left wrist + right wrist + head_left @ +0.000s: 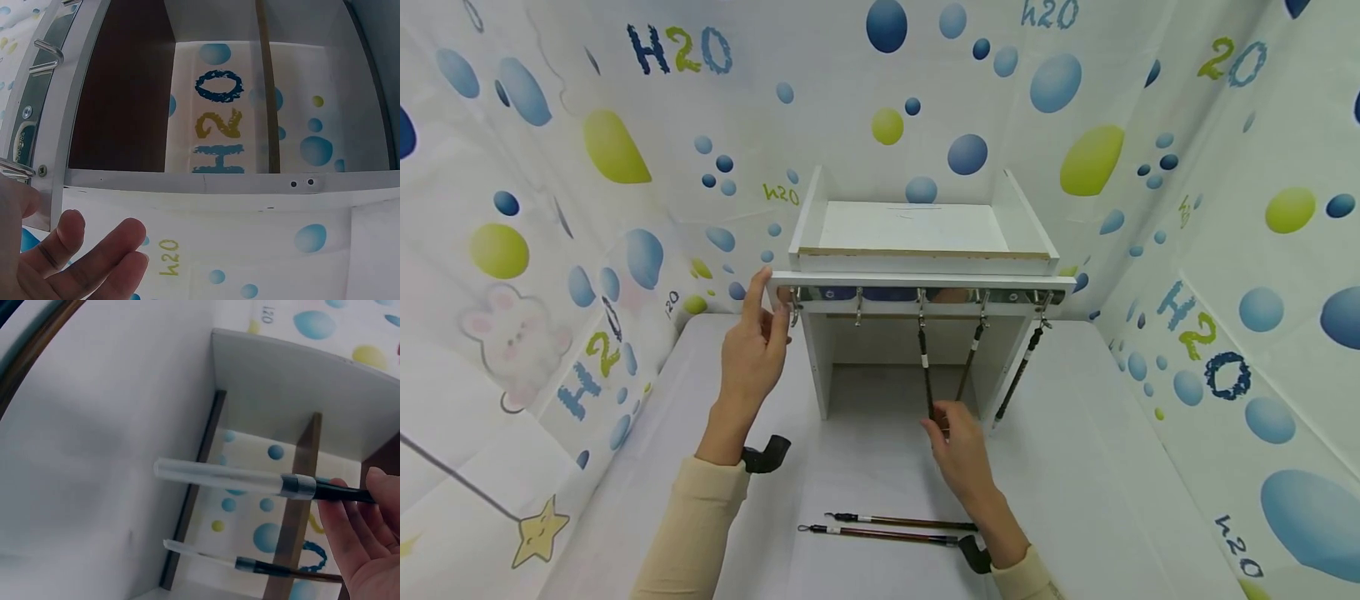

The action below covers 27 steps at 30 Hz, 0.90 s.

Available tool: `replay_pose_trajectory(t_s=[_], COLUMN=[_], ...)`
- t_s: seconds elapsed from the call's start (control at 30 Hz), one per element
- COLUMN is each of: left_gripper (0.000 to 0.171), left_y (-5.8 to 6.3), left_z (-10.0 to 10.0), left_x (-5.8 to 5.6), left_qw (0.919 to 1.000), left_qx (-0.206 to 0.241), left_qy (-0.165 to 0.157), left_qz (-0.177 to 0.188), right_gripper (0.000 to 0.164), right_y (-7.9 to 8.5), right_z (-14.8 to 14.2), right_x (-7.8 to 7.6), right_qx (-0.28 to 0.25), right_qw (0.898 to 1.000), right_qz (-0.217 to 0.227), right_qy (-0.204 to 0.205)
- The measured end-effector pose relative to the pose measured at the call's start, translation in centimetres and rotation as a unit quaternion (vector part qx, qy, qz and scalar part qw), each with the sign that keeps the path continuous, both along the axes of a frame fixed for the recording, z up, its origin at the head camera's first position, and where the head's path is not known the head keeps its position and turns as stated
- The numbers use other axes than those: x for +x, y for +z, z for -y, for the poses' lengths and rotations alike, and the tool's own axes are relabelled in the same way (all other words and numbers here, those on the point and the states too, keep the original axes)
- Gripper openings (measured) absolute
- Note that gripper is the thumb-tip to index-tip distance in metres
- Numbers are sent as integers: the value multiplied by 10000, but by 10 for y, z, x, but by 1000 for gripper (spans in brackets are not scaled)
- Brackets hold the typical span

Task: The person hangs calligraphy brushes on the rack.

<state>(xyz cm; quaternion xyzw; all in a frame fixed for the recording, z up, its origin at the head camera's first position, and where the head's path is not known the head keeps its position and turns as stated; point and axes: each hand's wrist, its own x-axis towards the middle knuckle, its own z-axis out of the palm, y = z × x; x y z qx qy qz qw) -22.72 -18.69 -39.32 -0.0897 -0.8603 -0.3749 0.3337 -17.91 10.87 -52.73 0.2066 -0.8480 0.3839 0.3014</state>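
Pinching a hanging rod (927, 367), right hand (961, 450) is risking unhooking it if lifting; left hand (754, 350), fingers loose, is touching the rail (887, 295).

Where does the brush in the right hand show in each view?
Head: brush just right of centre, running down from the middle hook to the right hand.
Left wrist: not in the picture.
Right wrist: from left of centre towards the right edge, its pale cap pointing left, its dark part in that hand.
Shared landmark: the white shelf, in all three.
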Motion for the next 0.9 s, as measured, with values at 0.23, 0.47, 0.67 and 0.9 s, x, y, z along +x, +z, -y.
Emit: replay_pose_trajectory(t_s=[0.23,0.47,0.67,0.9], left_gripper=[52,51,52,52], left_y=[0,-1,-2,-2], left_z=[0,0,1,1], left_x=[0,0,-1,-1], left_qw=[10000,10000,10000,10000], left_qx=[27,40,20,-27], left_qy=[-10,-38,-22,-10], left_qz=[-32,-56,-62,-65], right_gripper=[25,22,17,14], right_y=[-1,-1,-2,-1], right_z=[13,22,25,28], right_x=[-7,-13,-23,-33], right_qx=[-161,-90,-59,-148], right_qw=[9980,9951,9957,9960], right_qz=[610,983,919,880], right_qy=[56,-79,-84,19])
